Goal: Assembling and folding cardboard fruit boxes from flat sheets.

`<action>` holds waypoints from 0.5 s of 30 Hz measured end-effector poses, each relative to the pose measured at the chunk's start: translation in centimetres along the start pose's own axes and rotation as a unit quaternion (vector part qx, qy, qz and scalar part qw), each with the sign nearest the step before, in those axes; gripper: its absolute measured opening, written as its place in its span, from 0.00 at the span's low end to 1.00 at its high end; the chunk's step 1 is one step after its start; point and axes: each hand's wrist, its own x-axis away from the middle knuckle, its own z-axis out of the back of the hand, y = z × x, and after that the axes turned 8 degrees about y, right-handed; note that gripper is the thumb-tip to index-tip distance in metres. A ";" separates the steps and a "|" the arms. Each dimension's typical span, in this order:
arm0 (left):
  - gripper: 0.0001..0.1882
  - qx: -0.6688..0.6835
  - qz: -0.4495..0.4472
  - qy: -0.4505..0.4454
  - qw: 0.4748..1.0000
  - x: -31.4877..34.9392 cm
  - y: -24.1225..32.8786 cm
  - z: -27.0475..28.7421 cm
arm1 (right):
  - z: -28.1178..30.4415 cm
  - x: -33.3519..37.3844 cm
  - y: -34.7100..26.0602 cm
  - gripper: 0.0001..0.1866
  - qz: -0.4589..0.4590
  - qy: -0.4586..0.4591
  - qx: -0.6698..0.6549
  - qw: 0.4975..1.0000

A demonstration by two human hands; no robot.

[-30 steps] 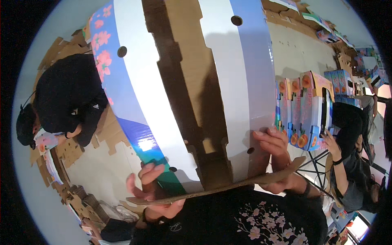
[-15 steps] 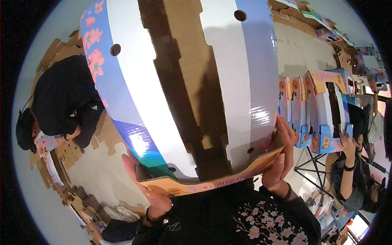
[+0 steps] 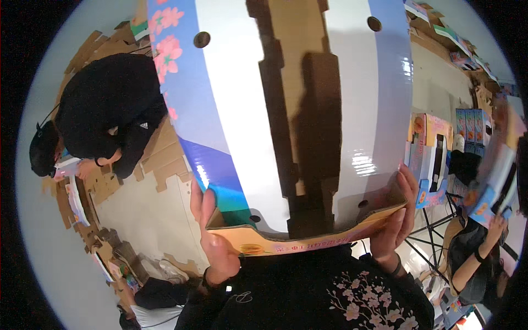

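Close in front of me, a large printed cardboard box (image 3: 234, 110) fills the middle of the view. White and lilac panels with pink blossoms flank a long slot that shows the brown inside, and round holes pierce the panels. An orange printed rim runs along its near end. My left hand (image 3: 220, 250) grips the rim's left corner, thumb outside and fingers up the side. At the right corner my right hand (image 3: 393, 228) holds the box the same way. Both hands are closed on the cardboard. The far end of the box is cut off by the view.
At left, a person in black (image 3: 104, 104) bends over flattened cardboard (image 3: 162, 159). More printed boxes (image 3: 432, 157) stand at right on a black-legged stand (image 3: 434, 231). Beside it another person's hand (image 3: 495, 228) holds a similar box, blurred.
The held box and both my hands have shifted right in the view, and the box looks more upright. At right, the other person has lifted a box off the row.
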 end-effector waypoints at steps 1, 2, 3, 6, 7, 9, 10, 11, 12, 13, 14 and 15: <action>0.43 -0.028 -0.017 -0.005 0.999 -0.3 0.0 0.0 | 0.0 0.0 0.0 0.28 0.000 0.001 -0.003 1.000; 0.43 -0.054 -0.029 -0.007 0.998 -0.5 0.1 0.0 | 0.0 -0.1 0.1 0.28 -0.001 0.003 -0.004 1.000; 0.42 -0.043 -0.029 -0.006 0.999 -0.6 0.2 -0.2 | 0.0 -0.1 0.1 0.28 0.002 0.001 -0.007 1.000; 0.41 0.010 -0.023 0.018 1.000 -0.7 0.3 -0.8 | 0.0 -0.2 0.2 0.26 0.003 -0.001 -0.017 1.000; 0.41 0.039 -0.024 0.029 0.999 -0.7 0.3 -1.0 | 0.0 -0.2 0.3 0.26 0.001 0.001 -0.024 1.000; 0.42 0.076 -0.017 0.044 0.996 -0.7 0.0 -1.1 | -0.1 -0.1 0.3 0.25 -0.020 0.006 -0.039 0.999; 0.43 0.083 -0.009 0.047 0.995 -0.7 -0.2 -1.1 | -0.2 -0.1 0.3 0.25 -0.040 0.008 -0.047 0.998; 0.44 0.093 0.011 0.056 0.994 -0.9 -0.4 -1.1 | -0.3 -0.2 0.3 0.25 -0.072 0.014 -0.046 0.996; 0.44 0.083 -0.019 0.042 0.995 -1.2 -0.6 -1.0 | -0.4 -0.3 0.4 0.25 -0.073 0.011 -0.077 0.994; 0.43 0.078 -0.037 0.033 0.996 -1.5 -0.7 -0.8 | -0.5 -0.6 0.4 0.25 -0.087 0.012 -0.097 0.991; 0.43 0.079 -0.053 0.025 0.995 -2.0 -0.7 -0.6 | -0.6 -1.0 0.4 0.26 -0.100 0.013 -0.118 0.988; 0.39 0.055 -0.083 0.021 0.995 -2.6 -0.5 -0.4 | -0.5 -1.6 0.4 0.26 -0.057 -0.003 -0.081 0.995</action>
